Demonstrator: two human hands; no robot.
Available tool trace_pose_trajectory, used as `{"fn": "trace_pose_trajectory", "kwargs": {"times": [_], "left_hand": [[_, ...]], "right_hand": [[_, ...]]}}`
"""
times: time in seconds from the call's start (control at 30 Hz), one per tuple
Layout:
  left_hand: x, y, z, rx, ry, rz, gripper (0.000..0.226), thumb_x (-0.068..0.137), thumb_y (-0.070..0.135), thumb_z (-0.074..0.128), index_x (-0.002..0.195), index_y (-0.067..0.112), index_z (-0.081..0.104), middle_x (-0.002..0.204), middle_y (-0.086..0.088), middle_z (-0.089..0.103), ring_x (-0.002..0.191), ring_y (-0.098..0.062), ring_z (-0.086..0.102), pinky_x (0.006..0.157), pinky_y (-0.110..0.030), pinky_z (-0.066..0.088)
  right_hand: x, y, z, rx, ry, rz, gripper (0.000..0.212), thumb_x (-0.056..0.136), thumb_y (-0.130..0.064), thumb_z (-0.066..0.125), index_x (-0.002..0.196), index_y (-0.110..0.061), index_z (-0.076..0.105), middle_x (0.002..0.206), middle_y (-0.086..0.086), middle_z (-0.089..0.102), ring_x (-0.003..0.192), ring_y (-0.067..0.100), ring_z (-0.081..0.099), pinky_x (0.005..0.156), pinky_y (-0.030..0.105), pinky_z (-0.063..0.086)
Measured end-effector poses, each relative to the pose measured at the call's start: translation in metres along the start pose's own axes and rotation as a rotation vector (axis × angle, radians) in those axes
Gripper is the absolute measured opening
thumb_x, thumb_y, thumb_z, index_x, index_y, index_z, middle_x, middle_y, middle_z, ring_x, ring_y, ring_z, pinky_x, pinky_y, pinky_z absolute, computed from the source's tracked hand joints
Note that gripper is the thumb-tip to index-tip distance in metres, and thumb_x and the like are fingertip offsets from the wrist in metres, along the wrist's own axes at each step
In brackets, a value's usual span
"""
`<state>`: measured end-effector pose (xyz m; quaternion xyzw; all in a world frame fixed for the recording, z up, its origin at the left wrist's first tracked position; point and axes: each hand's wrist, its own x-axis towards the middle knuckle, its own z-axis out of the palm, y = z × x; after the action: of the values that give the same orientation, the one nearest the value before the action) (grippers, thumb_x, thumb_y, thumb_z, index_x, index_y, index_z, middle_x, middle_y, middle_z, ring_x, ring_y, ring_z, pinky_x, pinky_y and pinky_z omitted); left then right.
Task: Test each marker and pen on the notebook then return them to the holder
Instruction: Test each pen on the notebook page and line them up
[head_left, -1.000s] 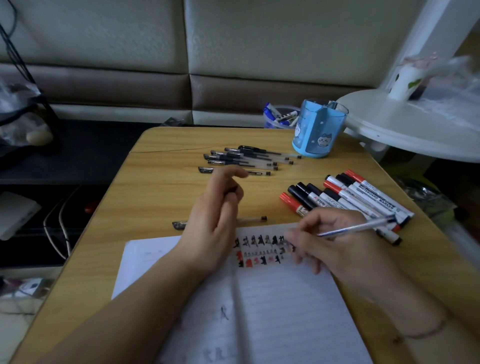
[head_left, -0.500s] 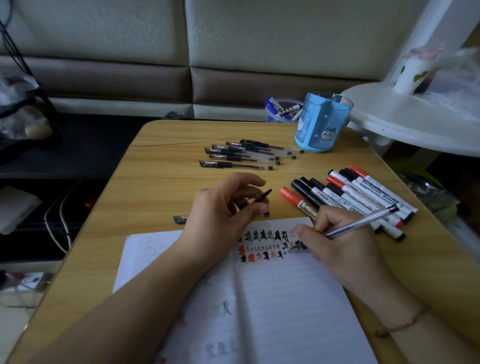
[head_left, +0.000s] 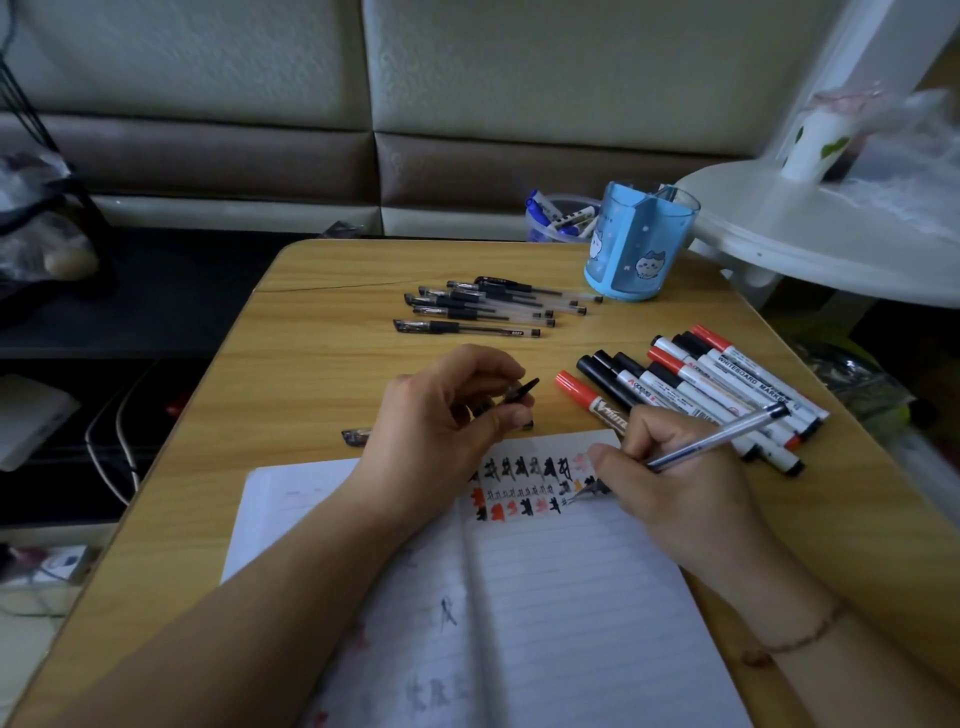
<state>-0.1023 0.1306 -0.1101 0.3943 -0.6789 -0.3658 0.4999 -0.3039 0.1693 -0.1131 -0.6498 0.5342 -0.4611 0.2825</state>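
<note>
**Pen at the page, cap kept aside**

The right hand (head_left: 675, 478) held a clear-barrelled pen (head_left: 711, 441) in a writing grip, fingers curled round the lower barrel, the tip resting on the notebook (head_left: 571, 597) at the end of the middle row of test marks (head_left: 524, 488). That placement suited the job: each trial scribble sat beside the one before, in black and red rows near the top of the right-hand page. The left hand (head_left: 441, 415) hovered just above the notebook's upper edge, thumb and fingers pinching a small black cap (head_left: 522, 389), most likely the pen's own, held ready for recapping. Another pen (head_left: 356, 435) lay partly hidden under that hand.

Just beyond the right hand, the whiteboard markers (head_left: 727, 395), with red and black caps, lay side by side in a slanted row. Further back, a loose bundle of gel pens (head_left: 493, 306) lay roughly parallel. The blue holder (head_left: 636, 244), printed with cartoon cats, stood at the far right of the table and looked empty as far as could be seen, so the returning seemed not yet begun.

All of this rested on a wooden table (head_left: 311, 364) with rounded corners. Behind it ran a padded cream and brown sofa (head_left: 363, 104). A white round side table (head_left: 831, 244) stood to the right, carrying a white cup (head_left: 815, 140), and a clear tub of blue-capped markers (head_left: 558, 218) sat behind the holder.
</note>
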Motion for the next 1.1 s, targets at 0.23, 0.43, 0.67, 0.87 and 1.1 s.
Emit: {"fn": "trace_pose_trajectory", "kwargs": {"times": [0.23, 0.43, 0.67, 0.87, 1.1], "left_hand": [[0.000, 0.002, 0.000, 0.005, -0.036, -0.017, 0.031, 0.079, 0.005, 0.078, 0.093, 0.026, 0.061, 0.090, 0.005, 0.077, 0.078, 0.000, 0.070, 0.072, -0.018, 0.053], [0.000, -0.001, -0.001, 0.045, -0.037, 0.022, 0.026, 0.078, 0.007, 0.079, 0.093, 0.021, 0.063, 0.090, 0.004, 0.076, 0.083, -0.006, 0.071, 0.073, -0.022, 0.056], [0.001, 0.001, -0.004, 0.229, -0.042, 0.154, 0.025, 0.078, 0.016, 0.080, 0.097, 0.027, 0.069, 0.091, 0.013, 0.070, 0.085, -0.005, 0.065, 0.072, -0.018, 0.053], [0.000, 0.002, -0.003, 0.158, -0.064, 0.088, 0.030, 0.074, 0.027, 0.079, 0.097, 0.039, 0.064, 0.087, 0.015, 0.072, 0.084, -0.010, 0.069, 0.074, -0.033, 0.056], [-0.001, 0.003, -0.002, 0.166, -0.124, 0.168, 0.020, 0.074, 0.020, 0.083, 0.091, 0.022, 0.071, 0.083, 0.010, 0.071, 0.074, -0.014, 0.066, 0.067, -0.031, 0.054]], "right_hand": [[0.001, 0.000, 0.000, 0.070, -0.013, 0.043, 0.038, 0.082, -0.001, 0.072, 0.055, -0.004, 0.045, 0.043, 0.011, 0.041, 0.040, 0.003, 0.051, 0.042, 0.024, 0.039], [0.003, -0.002, 0.000, 0.145, -0.012, 0.070, 0.042, 0.080, -0.005, 0.073, 0.052, -0.010, 0.043, 0.043, 0.004, 0.037, 0.038, 0.010, 0.036, 0.041, 0.019, 0.035], [-0.003, -0.020, -0.009, 0.447, -0.029, 0.026, 0.020, 0.074, -0.035, 0.076, 0.078, -0.017, 0.070, 0.061, 0.008, 0.061, 0.051, 0.017, 0.051, 0.042, 0.023, 0.040], [-0.003, -0.020, -0.009, 0.491, -0.062, 0.045, 0.017, 0.073, -0.025, 0.062, 0.084, -0.018, 0.073, 0.071, 0.013, 0.068, 0.052, 0.019, 0.053, 0.041, 0.018, 0.036], [-0.003, -0.020, -0.005, 0.425, -0.128, 0.109, 0.020, 0.070, -0.033, 0.071, 0.085, -0.022, 0.075, 0.075, 0.014, 0.071, 0.053, 0.019, 0.054, 0.045, 0.024, 0.041]]}}
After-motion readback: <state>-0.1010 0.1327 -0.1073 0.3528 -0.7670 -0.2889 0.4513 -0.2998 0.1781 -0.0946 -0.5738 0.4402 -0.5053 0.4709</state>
